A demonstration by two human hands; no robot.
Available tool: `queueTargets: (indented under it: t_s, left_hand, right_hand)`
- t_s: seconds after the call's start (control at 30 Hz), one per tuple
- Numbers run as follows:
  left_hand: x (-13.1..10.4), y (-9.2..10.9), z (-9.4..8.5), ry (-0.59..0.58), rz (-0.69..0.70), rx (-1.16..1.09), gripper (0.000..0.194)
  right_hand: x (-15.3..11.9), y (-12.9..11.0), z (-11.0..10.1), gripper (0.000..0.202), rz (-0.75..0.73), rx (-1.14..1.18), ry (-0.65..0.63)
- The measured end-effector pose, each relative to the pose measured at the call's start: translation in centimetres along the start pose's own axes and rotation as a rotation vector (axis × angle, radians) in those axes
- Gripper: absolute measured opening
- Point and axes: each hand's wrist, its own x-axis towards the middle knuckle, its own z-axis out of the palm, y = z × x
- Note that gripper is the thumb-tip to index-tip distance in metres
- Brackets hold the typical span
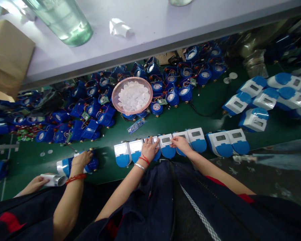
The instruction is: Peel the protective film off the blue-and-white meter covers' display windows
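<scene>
— Where are the hands?

— Both are on the row of meters (180,144) at the near edge of the green bench (203,113). The left hand (150,150) lies flat over one meter, fingers spread and pressing rather than gripping. The right hand (180,143) rests on the next meter in the row, fingers curled narrow at its top edge; whether they pinch anything small, I cannot tell.

— How far along does it look?

— Several closed white-and-blue meters stand in that row, and more lie stacked right of it, so I judge those finished. Behind the row, a big heap of open blue meters (90,110) with bare wiring seems left to do. A pink bowl (132,95) of white caps sits on that heap.

— Anyone else?

— Left of the row, another person's hand (81,160) holds a meter down.
</scene>
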Motion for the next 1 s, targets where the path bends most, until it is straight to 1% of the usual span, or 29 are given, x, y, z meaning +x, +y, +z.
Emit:
queueTargets:
  t_s: [0.23, 0.43, 0.57, 0.63, 0.7, 0.77, 0.8, 0.83, 0.87, 0.9, 0.93, 0.97, 1.0]
  left_hand:
    - [0.0, 0.2, -0.1, -0.008, -0.011, 0.017, 0.053]
    - [0.0, 0.2, 0.0, -0.008, -0.004, 0.022, 0.053]
    - [0.0, 0.1, 0.0, -0.014, 0.006, 0.019, 0.052]
    - [0.1, 0.3, 0.0, -0.017, 0.002, 0.015, 0.052]
    - [0.2, 0.5, 0.0, -0.015, 0.0, 0.02, 0.052]
    - [0.2, 0.6, -0.2, -0.01, 0.01, 0.024, 0.051]
    - [0.1, 0.5, -0.4, -0.005, 0.016, 0.02, 0.051]
    - [-0.2, 0.2, -0.6, 0.009, 0.012, 0.012, 0.05]
    - [-0.7, -0.4, -0.9, 0.039, -0.012, 0.004, 0.05]
    - [-1.5, -1.3, -1.2, 0.088, -0.064, -0.001, 0.049]
    - [-2.4, -2.4, -1.7, 0.153, -0.151, 0.004, 0.048]
    - [-3.5, -3.8, -2.2, 0.222, -0.273, 0.02, 0.048]
    - [-4.7, -5.5, -2.9, 0.264, -0.415, 0.049, 0.049]
  right_hand:
    - [0.3, 0.2, 0.2, 0.013, 0.014, -0.044, 0.028]
    - [0.2, 0.0, 0.2, 0.014, 0.005, -0.068, 0.064]
    - [0.5, -0.3, 0.4, 0.016, 0.025, -0.097, 0.091]
    - [0.9, -0.7, 0.6, 0.022, 0.03, -0.167, 0.072]
    - [1.1, -1.3, 0.6, 0.032, 0.025, -0.304, 0.039]
    - [0.9, -1.9, -0.1, 0.04, -0.001, -0.479, 0.041]
    - [0.5, -2.1, -1.0, 0.04, -0.035, -0.554, 0.065]
    - [0.1, -2.2, -2.1, 0.039, -0.088, -0.611, 0.118]
    - [-0.5, -2.1, -3.4, 0.036, -0.153, -0.65, 0.207]
    - [-1.2, -1.8, -5.0, 0.033, -0.221, -0.674, 0.33]
    - [-1.8, -1.3, -6.6, 0.031, -0.281, -0.688, 0.469]
    - [-2.4, -0.7, -8.2, 0.032, -0.322, -0.701, 0.608]
    - [-2.8, 0.1, -9.5, 0.036, -0.332, -0.714, 0.713]
